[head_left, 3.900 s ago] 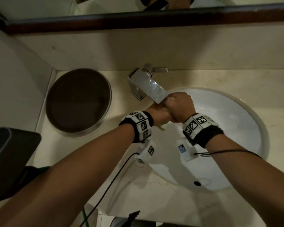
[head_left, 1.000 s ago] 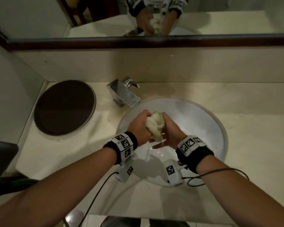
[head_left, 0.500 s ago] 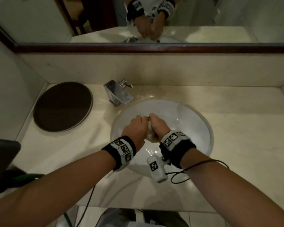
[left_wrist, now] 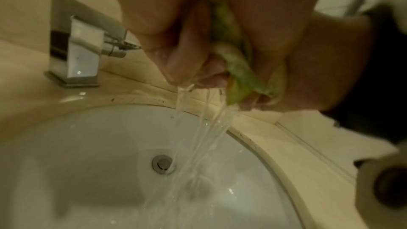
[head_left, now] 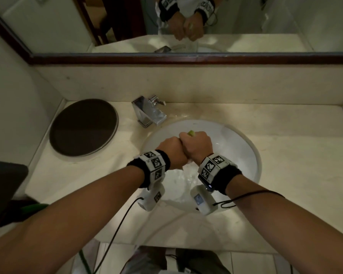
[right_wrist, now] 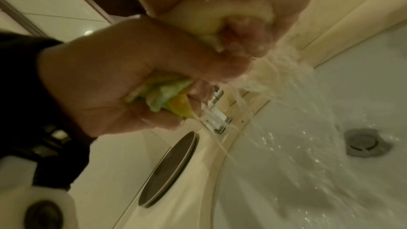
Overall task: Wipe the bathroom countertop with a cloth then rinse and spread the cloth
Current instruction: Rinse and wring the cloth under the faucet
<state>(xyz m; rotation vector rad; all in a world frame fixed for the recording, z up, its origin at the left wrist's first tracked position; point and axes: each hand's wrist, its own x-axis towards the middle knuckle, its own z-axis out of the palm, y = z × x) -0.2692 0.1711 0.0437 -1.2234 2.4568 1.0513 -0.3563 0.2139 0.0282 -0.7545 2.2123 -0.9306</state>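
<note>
Both fists are clenched side by side over the white sink basin (head_left: 244, 155), wringing a wet yellow-green cloth (head_left: 191, 133). My left hand (head_left: 171, 150) grips one end and my right hand (head_left: 198, 146) grips the other. Only a small tip of cloth shows in the head view. The left wrist view shows the twisted cloth (left_wrist: 233, 55) between the fingers (left_wrist: 176, 62), with water streaming into the basin (left_wrist: 88, 145). In the right wrist view the cloth (right_wrist: 163, 97) bulges out of the left fist (right_wrist: 105, 83) and the pale end (right_wrist: 209, 15) sits in my right hand.
A chrome tap (head_left: 149, 113) stands at the basin's back left. A dark round tray (head_left: 83, 126) lies on the beige countertop (head_left: 295, 165) at the left. The drain (left_wrist: 163, 164) is below the hands. A mirror (head_left: 186, 22) runs above the backsplash. A dark object (head_left: 4, 192) sits at the left edge.
The hands left the tap, drew the cloth back over the middle of the basin and closed into tight fists on it. Water now runs out of the cloth.
</note>
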